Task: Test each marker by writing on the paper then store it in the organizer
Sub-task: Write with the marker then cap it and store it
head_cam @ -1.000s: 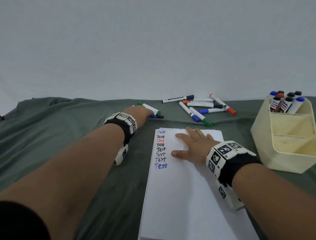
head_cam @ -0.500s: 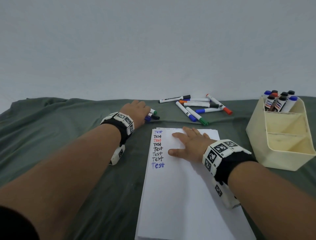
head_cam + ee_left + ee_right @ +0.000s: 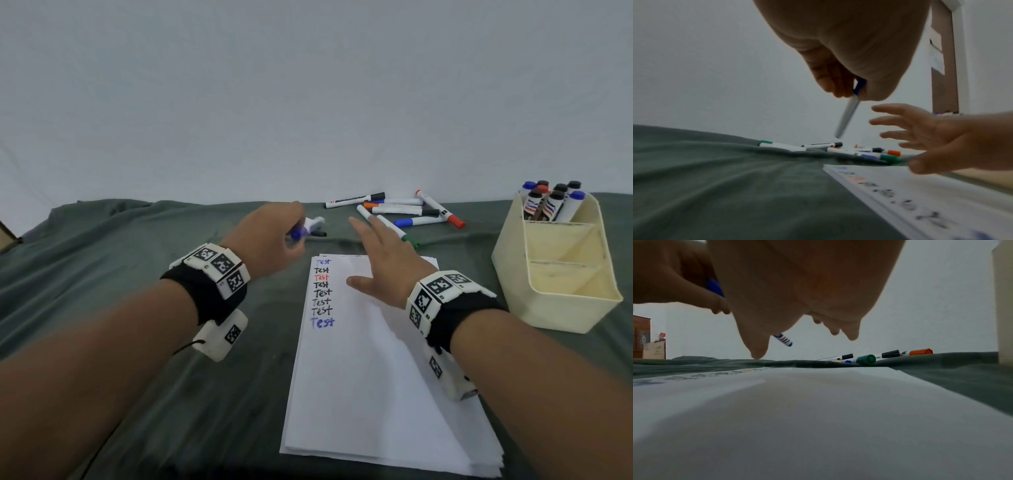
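Observation:
My left hand is raised a little off the green cloth and pinches a blue-capped marker near its cap; in the left wrist view the marker hangs with its white barrel pointing down and away. My right hand hovers open, fingers spread, over the top of the paper stack, just right of the held marker. The paper carries a column of "Test" words in black, red and blue. The cream organizer stands at the right, with several capped markers upright in its far compartment.
Several loose markers lie in a pile beyond the paper. A black-capped marker lies under my left hand, and a green-capped marker lies on the cloth beside it. The organizer's two nearer compartments hold nothing.
My left hand has lifted the blue-capped marker off the cloth. My right hand has come up off the paper and moved forward towards the marker.

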`<state>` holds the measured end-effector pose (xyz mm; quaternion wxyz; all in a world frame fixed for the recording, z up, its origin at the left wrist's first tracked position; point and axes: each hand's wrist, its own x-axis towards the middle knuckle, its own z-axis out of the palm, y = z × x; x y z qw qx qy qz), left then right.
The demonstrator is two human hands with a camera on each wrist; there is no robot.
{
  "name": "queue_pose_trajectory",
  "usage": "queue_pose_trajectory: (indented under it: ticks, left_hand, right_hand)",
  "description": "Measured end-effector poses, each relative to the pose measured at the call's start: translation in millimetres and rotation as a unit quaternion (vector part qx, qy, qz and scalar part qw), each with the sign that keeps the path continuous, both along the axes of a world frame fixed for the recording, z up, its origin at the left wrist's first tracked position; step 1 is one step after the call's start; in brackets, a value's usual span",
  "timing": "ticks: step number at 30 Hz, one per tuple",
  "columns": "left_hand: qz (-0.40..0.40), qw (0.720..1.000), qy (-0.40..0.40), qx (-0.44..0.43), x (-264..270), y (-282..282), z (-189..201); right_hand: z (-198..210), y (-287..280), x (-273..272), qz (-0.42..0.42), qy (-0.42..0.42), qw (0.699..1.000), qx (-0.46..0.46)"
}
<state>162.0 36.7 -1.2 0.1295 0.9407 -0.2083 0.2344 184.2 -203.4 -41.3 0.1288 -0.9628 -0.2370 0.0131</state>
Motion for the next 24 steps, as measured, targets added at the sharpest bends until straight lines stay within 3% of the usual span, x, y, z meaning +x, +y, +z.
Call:
queue_pose_trajectory:
  ticks: [3, 6, 10, 15, 20, 24]
  left_hand:
    - [-0.05, 0.996, 0.036, -0.067, -24, -10, 2]
    - [-0.065, 0.991, 0.075, -0.092, -32, -20, -1]
    - [-0.002, 0.993, 0.105, 0.046, -22, -30, -7]
    - [0.043, 0.965, 0.188, 0.178, -4, -41, -21]
    - [0.09, 0.958, 0.251, 0.103, 7, -20, -30]
    - [0.147, 0.96, 0.237, -0.032, 5, 10, -38]
  right_hand:
    - [3, 1, -1, 0.023, -0.058, 0.998, -0.022]
    - [8, 3, -1, 0.043, -0.027, 0.999, -0.018]
    - [15, 6, -5, 0.024, 0.016, 0.999, -0.04]
    - [18, 4, -7, 0.034, 0.023, 0.999, -0.028]
    - [18, 5, -6, 0.041, 0.044, 0.997, -0.042]
    - [15, 2, -5, 0.015, 0.039, 0.998, -0.036]
